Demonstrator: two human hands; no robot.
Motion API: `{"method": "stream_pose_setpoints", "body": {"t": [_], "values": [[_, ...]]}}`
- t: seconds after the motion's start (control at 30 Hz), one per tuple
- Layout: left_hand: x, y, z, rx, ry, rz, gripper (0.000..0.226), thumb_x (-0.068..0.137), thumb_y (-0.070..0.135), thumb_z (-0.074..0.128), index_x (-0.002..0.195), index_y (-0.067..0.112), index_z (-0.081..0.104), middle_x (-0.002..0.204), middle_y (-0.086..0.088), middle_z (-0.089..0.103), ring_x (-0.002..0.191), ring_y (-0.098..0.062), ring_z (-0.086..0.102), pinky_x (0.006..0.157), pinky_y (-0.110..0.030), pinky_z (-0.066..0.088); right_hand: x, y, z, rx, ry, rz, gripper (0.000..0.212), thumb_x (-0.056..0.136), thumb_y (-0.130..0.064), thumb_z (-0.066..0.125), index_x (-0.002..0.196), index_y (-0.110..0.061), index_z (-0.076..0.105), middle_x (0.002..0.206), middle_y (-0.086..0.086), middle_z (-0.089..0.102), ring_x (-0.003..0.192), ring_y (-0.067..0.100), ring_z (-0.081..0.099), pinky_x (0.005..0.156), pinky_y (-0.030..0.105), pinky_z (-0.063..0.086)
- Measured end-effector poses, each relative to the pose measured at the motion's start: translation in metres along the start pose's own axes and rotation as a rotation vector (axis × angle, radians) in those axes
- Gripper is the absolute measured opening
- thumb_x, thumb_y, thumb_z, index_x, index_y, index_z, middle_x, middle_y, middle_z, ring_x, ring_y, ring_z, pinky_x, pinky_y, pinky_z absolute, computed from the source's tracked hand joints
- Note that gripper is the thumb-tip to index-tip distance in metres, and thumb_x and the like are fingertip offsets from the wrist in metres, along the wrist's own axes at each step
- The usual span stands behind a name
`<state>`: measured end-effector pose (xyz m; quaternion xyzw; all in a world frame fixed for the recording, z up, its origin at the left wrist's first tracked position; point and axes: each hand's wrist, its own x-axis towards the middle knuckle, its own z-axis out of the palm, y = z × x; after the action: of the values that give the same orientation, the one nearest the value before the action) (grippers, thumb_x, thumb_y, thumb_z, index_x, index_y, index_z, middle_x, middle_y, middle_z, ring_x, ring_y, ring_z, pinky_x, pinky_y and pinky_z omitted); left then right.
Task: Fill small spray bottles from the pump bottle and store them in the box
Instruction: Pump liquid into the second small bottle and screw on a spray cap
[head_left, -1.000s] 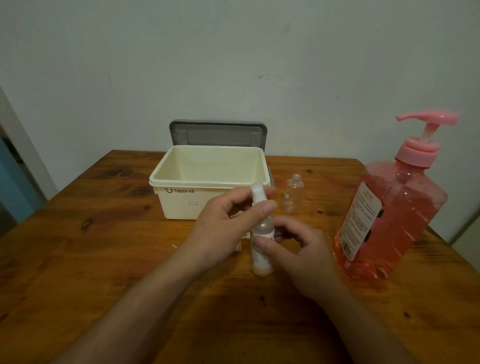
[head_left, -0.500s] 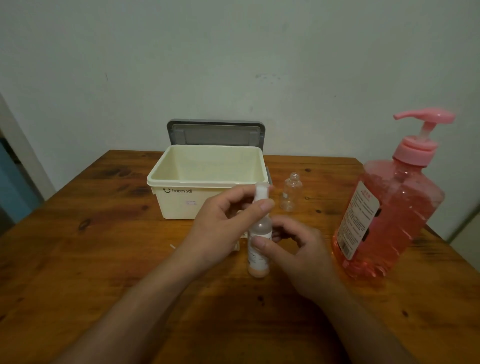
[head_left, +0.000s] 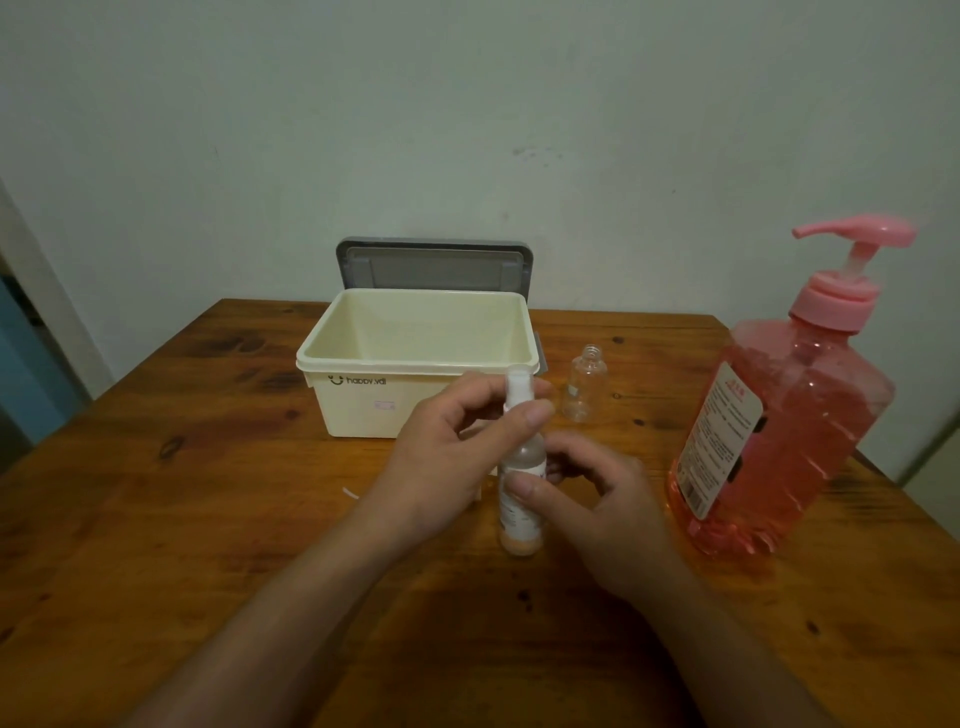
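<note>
A small spray bottle (head_left: 521, 512) with a little pink liquid at its bottom stands upright on the wooden table (head_left: 208, 519). My left hand (head_left: 447, 457) pinches its white spray cap (head_left: 519, 392) between thumb and fingers. My right hand (head_left: 602, 509) holds the bottle's body, thumb across the label. A second small clear bottle (head_left: 584, 384), uncapped, stands just behind to the right. The cream box (head_left: 415, 358) sits open behind my hands; its inside looks bare. The large pink pump bottle (head_left: 779, 431) stands at the right.
The box's grey lid (head_left: 434, 267) leans upright behind it against the wall. A small white object shows partly under my left hand at the box's front. The table's right edge runs close behind the pump bottle.
Both hands stay on the spray bottle; my left fingers have shifted slightly on the cap. The bottle has not moved from its spot.
</note>
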<state>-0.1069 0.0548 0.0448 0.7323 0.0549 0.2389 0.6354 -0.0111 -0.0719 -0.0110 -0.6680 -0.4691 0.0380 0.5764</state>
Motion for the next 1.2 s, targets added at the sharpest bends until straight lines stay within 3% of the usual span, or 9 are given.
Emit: {"method": "stream_pose_setpoints", "body": {"t": [0.1, 0.27, 0.37, 0.43, 0.57, 0.7, 0.83, 1.07, 1.2], "values": [[0.0001, -0.0005, -0.0023, -0.033, -0.008, -0.012, 0.041, 0.079, 0.030, 0.062, 0.118, 0.015, 0.064, 0.105, -0.008, 0.072, 0.097, -0.015, 0.068, 0.076, -0.017, 0.055, -0.0001, 0.0015, -0.0009, 0.000, -0.001, 0.005, 0.031, 0.082, -0.044, 0.065, 0.107, -0.026, 0.070, 0.096, -0.015, 0.072, 0.090, 0.011, 0.066, 0.077, 0.019, 0.049], [-0.0032, 0.0019, 0.0011, -0.081, -0.058, -0.006, 0.034, 0.086, 0.020, 0.057, 0.115, 0.004, 0.062, 0.107, -0.005, 0.073, 0.096, -0.010, 0.070, 0.072, -0.015, 0.053, -0.0001, 0.0016, -0.0001, -0.001, 0.005, 0.015, 0.032, 0.080, -0.045, 0.066, 0.105, -0.026, 0.070, 0.094, -0.016, 0.072, 0.089, 0.011, 0.066, 0.076, 0.019, 0.049], [-0.0029, 0.0022, 0.0034, -0.015, -0.021, 0.014, 0.041, 0.075, 0.030, 0.065, 0.111, 0.011, 0.067, 0.110, -0.008, 0.069, 0.096, -0.008, 0.067, 0.074, -0.015, 0.053, 0.0001, 0.0021, 0.0003, -0.020, -0.007, 0.006, 0.035, 0.081, -0.045, 0.065, 0.109, -0.024, 0.070, 0.093, -0.016, 0.070, 0.088, 0.012, 0.065, 0.075, 0.021, 0.049], [-0.0024, 0.0014, 0.0028, -0.018, -0.021, 0.006, 0.037, 0.078, 0.024, 0.067, 0.113, 0.015, 0.067, 0.108, -0.007, 0.069, 0.092, -0.004, 0.066, 0.074, -0.015, 0.053, 0.0000, 0.0027, -0.0004, -0.001, -0.007, 0.009, 0.039, 0.081, -0.044, 0.066, 0.112, -0.020, 0.070, 0.094, -0.013, 0.071, 0.089, 0.014, 0.065, 0.075, 0.023, 0.050], [-0.0029, 0.0008, 0.0017, -0.073, -0.027, -0.005, 0.041, 0.079, 0.020, 0.065, 0.120, 0.014, 0.060, 0.106, -0.015, 0.070, 0.097, -0.020, 0.068, 0.080, -0.023, 0.056, 0.0004, 0.0022, -0.0004, 0.018, -0.003, 0.023, 0.034, 0.080, -0.044, 0.066, 0.106, -0.022, 0.071, 0.094, -0.011, 0.072, 0.088, 0.015, 0.065, 0.076, 0.024, 0.051], [-0.0042, 0.0023, 0.0023, -0.103, -0.065, -0.009, 0.044, 0.076, 0.023, 0.063, 0.117, 0.007, 0.060, 0.104, -0.005, 0.074, 0.094, -0.012, 0.071, 0.074, -0.017, 0.054, 0.0002, 0.0026, -0.0007, 0.011, 0.015, 0.018, 0.036, 0.079, -0.046, 0.066, 0.108, -0.025, 0.070, 0.095, -0.010, 0.072, 0.088, 0.013, 0.065, 0.075, 0.022, 0.050], [-0.0019, 0.0006, 0.0008, -0.053, 0.003, 0.003, 0.043, 0.069, 0.027, 0.070, 0.107, 0.008, 0.068, 0.100, -0.004, 0.072, 0.087, -0.004, 0.069, 0.070, -0.014, 0.053, 0.0002, 0.0011, -0.0006, 0.001, -0.004, 0.006, 0.033, 0.081, -0.044, 0.065, 0.108, -0.027, 0.069, 0.094, -0.012, 0.072, 0.089, 0.012, 0.065, 0.075, 0.020, 0.050], [-0.0025, 0.0009, -0.0032, -0.112, -0.036, -0.007, 0.040, 0.080, 0.020, 0.061, 0.118, 0.009, 0.062, 0.103, -0.004, 0.075, 0.095, -0.012, 0.071, 0.074, -0.018, 0.055, 0.0001, -0.0015, -0.0014, 0.036, 0.000, 0.001, 0.031, 0.081, -0.043, 0.064, 0.106, -0.024, 0.070, 0.096, -0.012, 0.073, 0.090, 0.012, 0.066, 0.077, 0.020, 0.050], [-0.0051, 0.0028, -0.0006, -0.090, -0.073, 0.015, 0.036, 0.082, 0.021, 0.058, 0.115, 0.008, 0.064, 0.108, -0.002, 0.073, 0.098, -0.005, 0.069, 0.074, -0.014, 0.053, 0.0001, -0.0014, -0.0011, 0.035, 0.001, 0.012, 0.033, 0.081, -0.044, 0.064, 0.105, -0.024, 0.070, 0.095, -0.012, 0.073, 0.090, 0.013, 0.066, 0.077, 0.021, 0.051]]}}
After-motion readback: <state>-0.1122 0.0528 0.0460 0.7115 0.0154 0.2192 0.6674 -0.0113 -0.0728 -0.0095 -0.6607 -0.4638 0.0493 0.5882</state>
